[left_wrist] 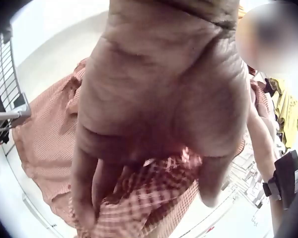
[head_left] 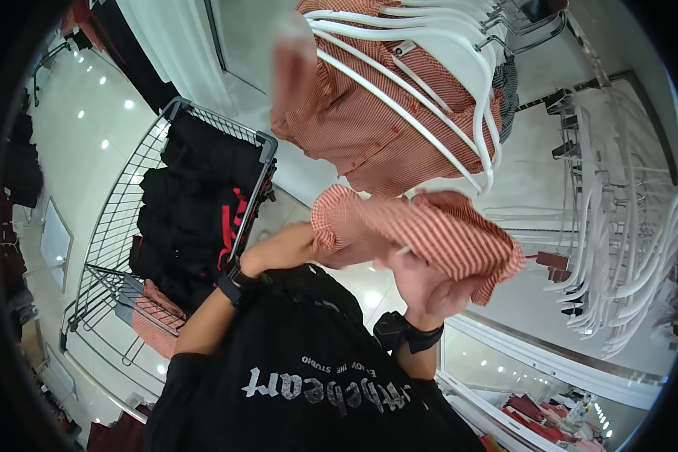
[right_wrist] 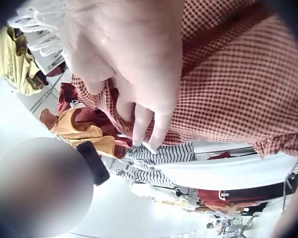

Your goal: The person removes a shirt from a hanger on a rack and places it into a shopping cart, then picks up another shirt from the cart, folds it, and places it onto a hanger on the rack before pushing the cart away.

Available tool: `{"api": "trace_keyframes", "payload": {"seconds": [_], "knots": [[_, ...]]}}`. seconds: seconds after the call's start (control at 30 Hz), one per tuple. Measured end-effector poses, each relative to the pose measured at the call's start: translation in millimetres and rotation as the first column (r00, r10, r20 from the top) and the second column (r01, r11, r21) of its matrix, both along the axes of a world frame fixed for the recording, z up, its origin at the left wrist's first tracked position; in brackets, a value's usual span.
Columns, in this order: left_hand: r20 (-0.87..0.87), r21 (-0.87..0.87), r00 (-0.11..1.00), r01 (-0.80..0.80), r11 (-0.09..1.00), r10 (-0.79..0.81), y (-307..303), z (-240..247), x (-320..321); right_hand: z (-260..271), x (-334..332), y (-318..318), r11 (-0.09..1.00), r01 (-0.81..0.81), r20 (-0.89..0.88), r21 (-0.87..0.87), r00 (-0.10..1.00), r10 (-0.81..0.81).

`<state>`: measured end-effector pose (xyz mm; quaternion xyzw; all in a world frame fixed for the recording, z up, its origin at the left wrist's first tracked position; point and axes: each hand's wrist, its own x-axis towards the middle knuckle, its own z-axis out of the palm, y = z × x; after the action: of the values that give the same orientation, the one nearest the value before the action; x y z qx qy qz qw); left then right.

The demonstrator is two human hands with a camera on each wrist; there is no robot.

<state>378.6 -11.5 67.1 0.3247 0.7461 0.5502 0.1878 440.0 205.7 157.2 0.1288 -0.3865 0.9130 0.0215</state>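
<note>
The red-checked garment (head_left: 437, 233) is bunched in mid-air near the centre of the frame, neither folded nor laid in the cart (head_left: 267, 143), so its handling looks unfinished. The left hand (left_wrist: 164, 89) holds it between fingers and thumb; the right hand (right_wrist: 129, 54) pinches its cloth. Upper centre, a red-striped garment (head_left: 407, 147) hangs among white hangers (head_left: 444, 36). At left, the wire cart contains heaped black clothes (head_left: 203, 162), with pinkish cloth (head_left: 149, 337) at its lower end.
</note>
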Motion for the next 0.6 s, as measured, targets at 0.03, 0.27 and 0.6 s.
{"api": "trace_keyframes", "payload": {"seconds": [0.03, 0.27, 0.6], "knots": [[-0.003, 0.004, 0.997, -0.08, 0.997, 0.08, -1, -11, -2, 0, 3, 5, 0.994, 0.079, -0.002, 0.07, 0.997, -0.079], [0.678, 0.321, 0.724, -0.447, 0.835, 0.127, -17, 59, -10, 29, -31, 10, 0.92, 0.075, 0.241, 0.385, 0.954, -0.179], [0.771, 0.586, 0.602, -0.544, 0.6, -0.207, 1, 80, -11, -27, -11, -38, 0.596, -0.206, 0.151, 0.777, 0.978, 0.141]]}}
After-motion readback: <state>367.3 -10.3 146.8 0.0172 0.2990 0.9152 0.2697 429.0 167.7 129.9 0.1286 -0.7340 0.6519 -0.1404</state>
